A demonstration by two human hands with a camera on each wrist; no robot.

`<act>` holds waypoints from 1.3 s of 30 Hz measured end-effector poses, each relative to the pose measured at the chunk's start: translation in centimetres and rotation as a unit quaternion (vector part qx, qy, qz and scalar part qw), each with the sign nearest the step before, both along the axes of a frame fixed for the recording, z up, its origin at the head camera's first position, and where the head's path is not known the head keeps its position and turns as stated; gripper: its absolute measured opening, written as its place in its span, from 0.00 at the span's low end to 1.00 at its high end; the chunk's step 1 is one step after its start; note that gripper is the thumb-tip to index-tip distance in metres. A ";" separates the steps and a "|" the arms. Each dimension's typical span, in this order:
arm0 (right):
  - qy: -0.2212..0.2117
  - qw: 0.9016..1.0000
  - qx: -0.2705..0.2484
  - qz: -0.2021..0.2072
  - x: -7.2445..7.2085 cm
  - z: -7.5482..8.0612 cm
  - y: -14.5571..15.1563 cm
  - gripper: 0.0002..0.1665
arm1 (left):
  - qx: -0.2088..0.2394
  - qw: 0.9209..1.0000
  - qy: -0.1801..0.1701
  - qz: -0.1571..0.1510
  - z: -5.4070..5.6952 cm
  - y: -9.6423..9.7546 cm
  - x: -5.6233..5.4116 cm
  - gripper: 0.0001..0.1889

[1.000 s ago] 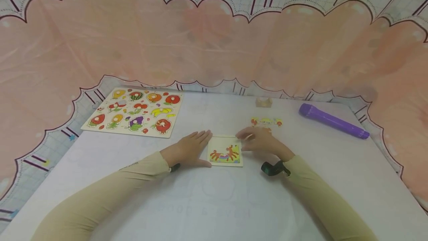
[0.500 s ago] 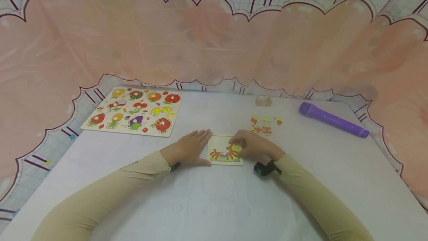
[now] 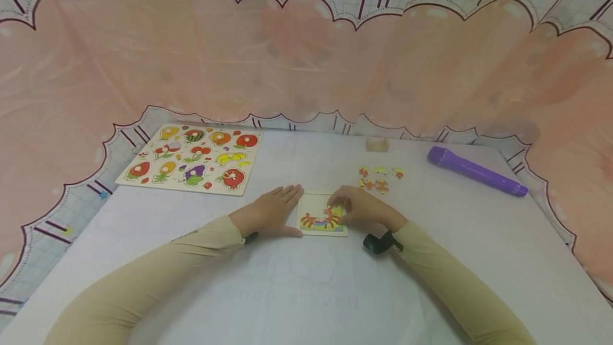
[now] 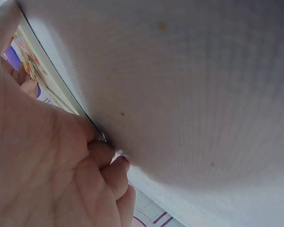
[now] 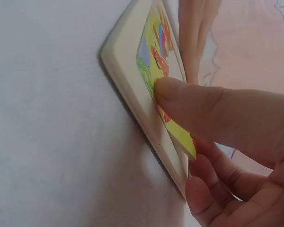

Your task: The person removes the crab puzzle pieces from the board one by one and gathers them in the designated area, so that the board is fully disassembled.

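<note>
A small wooden puzzle board (image 3: 323,231) with a picture of an orange animal and a rainbow lies on the white table. Along its left edge rests my left hand (image 3: 272,212), fingers stretched out and thumb spread toward the lower corner. My right hand (image 3: 361,207) is over the board's right side. Seen from the right wrist, its thumb (image 5: 180,97) and fingers pinch a yellow and orange puzzle piece (image 5: 182,137), which sticks up tilted at the board's edge. The upper part of the board's recess is bare wood.
Several loose puzzle pieces (image 3: 375,185) lie beyond my right hand, with a small wooden block (image 3: 377,145) behind them. A purple microphone-shaped toy (image 3: 476,171) lies at the far right. At the far left is a fruit puzzle board (image 3: 191,161). A patterned curtain (image 3: 306,57) hangs behind.
My right hand has moved left, from beside the board's right edge onto its right side, uncovering the loose pieces behind. My left hand has stayed put.
</note>
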State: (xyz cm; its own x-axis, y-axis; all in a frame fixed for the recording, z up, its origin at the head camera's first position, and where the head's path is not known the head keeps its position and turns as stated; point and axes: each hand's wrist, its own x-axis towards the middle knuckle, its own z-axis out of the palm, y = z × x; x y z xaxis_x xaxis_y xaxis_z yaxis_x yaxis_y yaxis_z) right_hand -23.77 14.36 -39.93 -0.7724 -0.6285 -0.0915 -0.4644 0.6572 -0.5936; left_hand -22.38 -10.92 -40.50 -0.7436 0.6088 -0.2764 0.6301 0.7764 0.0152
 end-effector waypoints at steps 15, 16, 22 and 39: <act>0.018 1.000 -0.014 -0.007 0.0 -0.3 0.2 0.21 | 0.001 1.000 0.000 0.003 -0.1 -0.1 0.0 0.54; 0.016 1.000 -0.015 -0.008 0.0 -0.3 0.1 0.21 | 0.001 1.000 0.001 0.004 -0.1 -0.1 0.0 0.54; 0.018 1.000 -0.021 -0.001 0.1 0.1 0.0 0.20 | 0.004 1.000 0.000 0.006 -0.1 -0.1 0.1 0.54; 0.021 1.000 -0.018 -0.005 -0.5 -0.1 -0.1 0.19 | -0.002 1.000 0.006 0.003 -0.1 -0.1 0.2 0.54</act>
State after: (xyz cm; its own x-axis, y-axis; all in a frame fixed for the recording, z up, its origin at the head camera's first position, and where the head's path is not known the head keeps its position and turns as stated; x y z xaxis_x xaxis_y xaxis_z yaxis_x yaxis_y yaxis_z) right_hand -24.23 14.23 -40.01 -0.7811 -0.6234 -0.0365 -0.4836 0.6408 -0.5963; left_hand -22.21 -10.98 -40.58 -0.7510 0.6029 -0.2691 0.6250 0.7806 0.0049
